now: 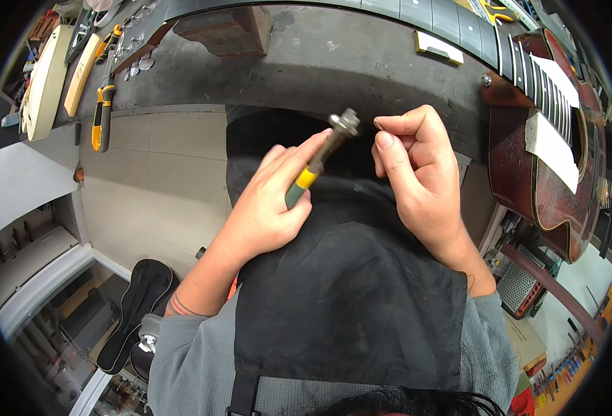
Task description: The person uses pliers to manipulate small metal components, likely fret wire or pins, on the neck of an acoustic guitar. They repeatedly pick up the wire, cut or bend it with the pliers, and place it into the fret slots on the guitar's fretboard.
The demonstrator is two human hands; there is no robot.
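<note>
My left hand (268, 201) is wrapped round a hand tool (325, 154) with a green and yellow handle and a bulky metal head. The tool tilts up and to the right above my black apron; its exact kind does not show clearly. Just right of the tool's head, my right hand (424, 163) pinches thumb and forefinger together at a tiny dark sliver, too small to name. The two hands are apart. Beyond them, a guitar's dark fingerboard (451, 24) spans the bench, with metal frets seen toward the body.
A dark red guitar body (521, 173) with white paper (554, 154) stands at the right. A wooden block (226, 31) lies below the neck on the dark bench (313, 66). Yellow-and-black pliers (102, 114) lie at the left edge, and a small pale box (439, 48) near the neck.
</note>
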